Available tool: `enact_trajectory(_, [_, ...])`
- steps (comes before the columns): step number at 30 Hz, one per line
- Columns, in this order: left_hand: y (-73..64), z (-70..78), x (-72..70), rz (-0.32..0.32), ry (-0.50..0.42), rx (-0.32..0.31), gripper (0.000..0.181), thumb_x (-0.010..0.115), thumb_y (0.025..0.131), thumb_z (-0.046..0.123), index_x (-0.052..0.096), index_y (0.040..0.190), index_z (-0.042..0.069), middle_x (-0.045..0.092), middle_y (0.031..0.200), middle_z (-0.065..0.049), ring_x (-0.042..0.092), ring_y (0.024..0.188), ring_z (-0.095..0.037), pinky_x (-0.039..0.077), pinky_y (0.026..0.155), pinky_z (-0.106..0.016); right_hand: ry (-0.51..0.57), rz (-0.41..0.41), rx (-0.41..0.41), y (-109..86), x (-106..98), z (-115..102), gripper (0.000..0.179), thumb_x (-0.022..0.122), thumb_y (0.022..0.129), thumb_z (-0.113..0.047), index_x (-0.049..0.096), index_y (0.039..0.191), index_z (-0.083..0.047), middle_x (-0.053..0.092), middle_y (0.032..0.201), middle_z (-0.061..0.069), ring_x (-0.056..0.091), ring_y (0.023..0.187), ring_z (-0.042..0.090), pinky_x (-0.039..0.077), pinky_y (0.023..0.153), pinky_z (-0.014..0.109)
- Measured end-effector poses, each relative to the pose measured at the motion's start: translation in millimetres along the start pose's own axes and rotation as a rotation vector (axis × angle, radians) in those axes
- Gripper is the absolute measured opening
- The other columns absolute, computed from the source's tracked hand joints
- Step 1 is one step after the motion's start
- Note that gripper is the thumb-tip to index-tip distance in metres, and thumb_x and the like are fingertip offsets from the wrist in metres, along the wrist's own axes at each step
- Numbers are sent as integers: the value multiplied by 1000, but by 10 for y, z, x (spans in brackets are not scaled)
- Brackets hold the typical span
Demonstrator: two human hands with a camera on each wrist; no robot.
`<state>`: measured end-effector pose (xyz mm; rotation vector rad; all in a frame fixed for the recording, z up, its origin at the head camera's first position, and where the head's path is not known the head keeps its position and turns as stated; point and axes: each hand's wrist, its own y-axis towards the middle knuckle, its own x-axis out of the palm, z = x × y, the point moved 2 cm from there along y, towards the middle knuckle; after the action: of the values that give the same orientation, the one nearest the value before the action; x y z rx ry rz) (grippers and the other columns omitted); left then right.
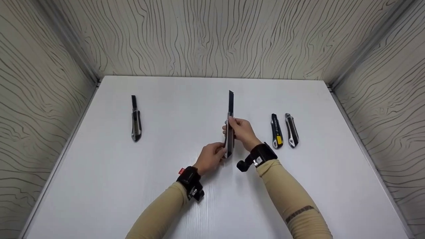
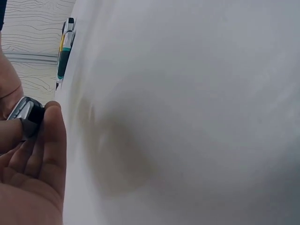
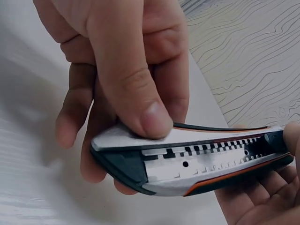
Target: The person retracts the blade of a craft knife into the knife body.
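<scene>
Above the bench (image 1: 179, 113), a stiff cutter (image 1: 229, 141) with a long bare blade (image 1: 231, 101)

You have the cutter over the middle of the bench, its blade pointing away from you toward the back wall (image 1: 199, 39). Your right grip (image 1: 244, 131) is closed around the front of the body, thumb on top; your left grip (image 1: 211, 157) pinches the tail cap (image 3: 122, 166) between thumb and fingers.

Expect a rigid body, light enough for one hand but likely with some heft from the metal. The blade is the weak part: thin and standing far out, it could well snap if you push it sideways. The smooth silver shell (image 3: 117, 138) may slide under dry skin, so the curved flanks look the better hold. Keep your right grip behind the blade's root and use the tail for steadying.

Only the head view gives you the whole blade, and with it the lone cutter (image 1: 136, 124) off to the left, its own blade out. The right wrist view misses the blade but shows you the toothed track (image 3: 201, 150), the orange trim (image 3: 211, 179) and a dark slider (image 3: 273, 140) beside your right thumb; from overhead those are too small to read. Your left wrist view sees the tail nearly end-on and catches green on the tools lying beyond, where the head view separates a yellow-marked cutter (image 1: 277, 131) and a silver-and-dark cutter (image 1: 292, 131), side by side.
</scene>
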<state>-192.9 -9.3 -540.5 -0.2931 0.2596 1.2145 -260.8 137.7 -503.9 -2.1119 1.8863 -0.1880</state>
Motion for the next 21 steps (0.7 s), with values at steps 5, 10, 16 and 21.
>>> enact_trajectory(5, [-5, 28, -8, 3, -4, 1, 28, 53, 100, 17, 63, 122, 1, 73, 87, -8, 69, 73, -27, 51, 62, -22, 3, -31, 8, 8, 11, -22, 52, 47, 102, -40, 56, 124, 7, 71, 98, 7, 71, 85, 12, 58, 78, 26])
enact_trajectory(10, [-13, 44, -16, 13, -11, 10, 27, 53, 100, 15, 64, 120, 1, 73, 87, -10, 69, 74, -31, 52, 63, -22, -2, -58, -6, 7, 17, -38, 50, 48, 102, -37, 57, 122, 8, 71, 97, 8, 71, 85, 13, 58, 79, 27])
enact_trajectory(16, [4, 42, 21, 1, -12, 6, 27, 53, 100, 14, 63, 120, 0, 73, 90, -9, 68, 77, -23, 53, 66, -23, 4, -58, -7, 2, -23, -36, 48, 48, 103, -33, 55, 123, 10, 70, 95, 7, 71, 83, 12, 59, 80, 27])
enact_trajectory(21, [14, 59, 34, 11, -41, -13, 28, 53, 100, 14, 63, 122, 0, 74, 95, -10, 68, 81, -21, 55, 66, -23, -5, -55, -17, 14, -33, -48, 46, 47, 103, -32, 55, 122, 9, 70, 95, 8, 71, 84, 12, 59, 81, 27])
